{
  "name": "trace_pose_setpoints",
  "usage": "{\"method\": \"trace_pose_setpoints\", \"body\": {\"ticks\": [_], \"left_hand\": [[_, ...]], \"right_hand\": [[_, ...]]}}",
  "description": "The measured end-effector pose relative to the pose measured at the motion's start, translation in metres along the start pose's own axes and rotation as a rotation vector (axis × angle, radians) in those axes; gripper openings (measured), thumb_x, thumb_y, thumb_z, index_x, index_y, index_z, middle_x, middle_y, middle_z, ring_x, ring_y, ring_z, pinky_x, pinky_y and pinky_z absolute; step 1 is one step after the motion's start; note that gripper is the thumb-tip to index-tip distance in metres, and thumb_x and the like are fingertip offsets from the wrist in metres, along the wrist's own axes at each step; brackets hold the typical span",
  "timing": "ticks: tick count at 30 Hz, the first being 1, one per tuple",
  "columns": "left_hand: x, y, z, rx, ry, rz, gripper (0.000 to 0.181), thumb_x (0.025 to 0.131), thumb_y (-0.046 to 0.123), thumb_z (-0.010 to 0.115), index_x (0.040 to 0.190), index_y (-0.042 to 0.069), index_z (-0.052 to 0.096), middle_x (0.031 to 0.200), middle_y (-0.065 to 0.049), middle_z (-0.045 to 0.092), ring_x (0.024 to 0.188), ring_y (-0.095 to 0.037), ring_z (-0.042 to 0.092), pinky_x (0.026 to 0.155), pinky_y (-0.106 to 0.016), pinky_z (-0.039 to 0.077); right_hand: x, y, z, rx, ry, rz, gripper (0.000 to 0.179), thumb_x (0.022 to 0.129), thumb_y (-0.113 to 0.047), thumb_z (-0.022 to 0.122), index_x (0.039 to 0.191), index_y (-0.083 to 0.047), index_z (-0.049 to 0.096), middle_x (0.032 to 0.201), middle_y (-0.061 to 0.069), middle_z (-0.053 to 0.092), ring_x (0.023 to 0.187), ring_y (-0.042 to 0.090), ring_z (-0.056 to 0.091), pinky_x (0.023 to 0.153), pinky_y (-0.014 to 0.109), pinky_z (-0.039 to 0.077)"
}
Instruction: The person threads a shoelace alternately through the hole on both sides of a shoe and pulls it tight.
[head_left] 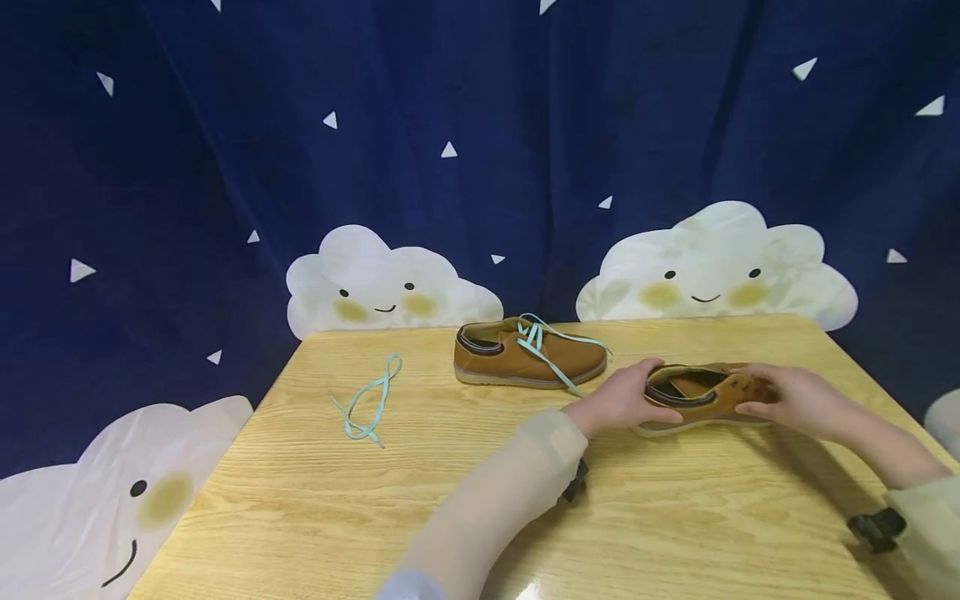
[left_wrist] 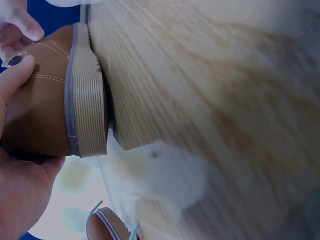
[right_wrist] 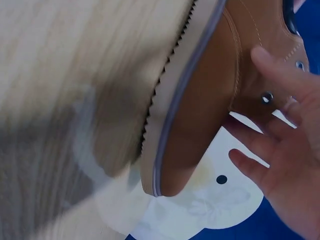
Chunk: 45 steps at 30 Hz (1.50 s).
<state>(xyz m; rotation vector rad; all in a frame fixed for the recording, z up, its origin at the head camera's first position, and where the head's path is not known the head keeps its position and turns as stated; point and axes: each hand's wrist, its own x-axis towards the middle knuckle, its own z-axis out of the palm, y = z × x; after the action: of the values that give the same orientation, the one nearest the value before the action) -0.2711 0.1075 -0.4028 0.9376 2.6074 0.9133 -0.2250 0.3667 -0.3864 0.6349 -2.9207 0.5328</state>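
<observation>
At the right of the table, both hands hold a brown shoe [head_left: 693, 412] with a pale ridged sole. My left hand [head_left: 618, 400] grips its heel, the thumb on the near side of the collar. Around the front by the eyelets is my right hand [head_left: 798, 400], thumb on the near side and fingers on the far side. Bare metal eyelets [right_wrist: 267, 97] show close to that thumb in the right wrist view. The left wrist view has the heel's sole [left_wrist: 90, 100] edge-on, close over the tabletop.
A second brown shoe [head_left: 547, 364], laced with light blue shoelace, stands at the table's back middle, toe to the right. Another light blue shoelace [head_left: 367, 408] lies looped on the wooden table [head_left: 300, 508] at left. Behind hangs a dark blue curtain [head_left: 390, 75] with clouds.
</observation>
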Motion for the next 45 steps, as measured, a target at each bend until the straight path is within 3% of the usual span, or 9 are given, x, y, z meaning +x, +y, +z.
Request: {"method": "trace_pose_setpoints", "body": {"ticks": [3, 6, 12, 17, 25, 32, 45], "left_hand": [[0.000, 0.000, 0.001, 0.012, 0.001, -0.017, 0.084, 0.083, 0.045, 0.074, 0.151, 0.018, 0.032, 0.145, 0.005, 0.044, 0.126, -0.006, 0.047, 0.097, -0.018, 0.039], [0.000, 0.000, 0.001, 0.020, 0.005, -0.025, 0.083, 0.084, 0.046, 0.074, 0.151, 0.018, 0.032, 0.144, 0.004, 0.046, 0.124, -0.006, 0.049, 0.096, -0.019, 0.040], [-0.002, -0.001, 0.002, 0.043, -0.002, -0.032, 0.081, 0.085, 0.046, 0.073, 0.150, 0.019, 0.032, 0.141, 0.004, 0.049, 0.119, -0.006, 0.052, 0.093, -0.018, 0.041], [-0.002, 0.000, 0.002, 0.041, -0.004, -0.042, 0.081, 0.085, 0.046, 0.072, 0.150, 0.020, 0.032, 0.140, 0.004, 0.050, 0.118, -0.006, 0.053, 0.092, -0.018, 0.042], [-0.001, 0.002, 0.003, 0.037, -0.017, -0.072, 0.082, 0.084, 0.046, 0.073, 0.150, 0.023, 0.031, 0.139, 0.004, 0.051, 0.114, -0.006, 0.056, 0.090, -0.020, 0.044], [-0.001, 0.005, 0.002, 0.092, -0.003, -0.075, 0.084, 0.082, 0.046, 0.076, 0.150, 0.022, 0.032, 0.135, 0.005, 0.054, 0.113, -0.006, 0.056, 0.089, -0.018, 0.043], [-0.018, 0.002, -0.002, 0.198, 0.001, -0.003, 0.078, 0.084, 0.046, 0.074, 0.146, 0.015, 0.038, 0.119, 0.005, 0.061, 0.101, -0.004, 0.059, 0.081, -0.014, 0.043]], "right_hand": [[0.002, 0.003, -0.002, 0.042, 0.005, 0.012, 0.059, 0.075, -0.019, 0.085, 0.117, 0.008, 0.053, 0.104, 0.023, 0.065, 0.094, 0.041, 0.063, 0.074, 0.049, 0.050], [0.005, 0.006, -0.004, 0.081, -0.024, 0.026, 0.081, 0.071, -0.024, 0.088, 0.128, 0.010, 0.042, 0.120, 0.037, 0.053, 0.107, 0.054, 0.052, 0.082, 0.059, 0.045], [0.013, 0.017, -0.002, 0.085, -0.111, 0.037, 0.114, 0.063, -0.030, 0.092, 0.141, 0.017, 0.024, 0.133, 0.044, 0.035, 0.116, 0.060, 0.037, 0.089, 0.067, 0.036], [0.019, 0.033, 0.001, 0.060, -0.159, 0.003, 0.116, 0.058, -0.023, 0.094, 0.139, 0.021, 0.022, 0.132, 0.046, 0.032, 0.117, 0.062, 0.034, 0.091, 0.068, 0.033], [0.021, 0.047, 0.004, 0.062, -0.253, 0.081, 0.116, 0.053, -0.017, 0.095, 0.137, 0.021, 0.025, 0.129, 0.048, 0.031, 0.115, 0.064, 0.032, 0.090, 0.070, 0.034], [0.021, 0.049, 0.001, -0.026, -0.240, 0.096, 0.109, 0.052, -0.025, 0.096, 0.133, 0.013, 0.034, 0.117, 0.045, 0.040, 0.100, 0.062, 0.046, 0.077, 0.065, 0.044], [0.015, 0.038, 0.004, -0.086, -0.174, 0.054, 0.110, 0.049, -0.044, 0.095, 0.131, 0.005, 0.040, 0.108, 0.032, 0.050, 0.090, 0.046, 0.054, 0.071, 0.059, 0.046]]}}
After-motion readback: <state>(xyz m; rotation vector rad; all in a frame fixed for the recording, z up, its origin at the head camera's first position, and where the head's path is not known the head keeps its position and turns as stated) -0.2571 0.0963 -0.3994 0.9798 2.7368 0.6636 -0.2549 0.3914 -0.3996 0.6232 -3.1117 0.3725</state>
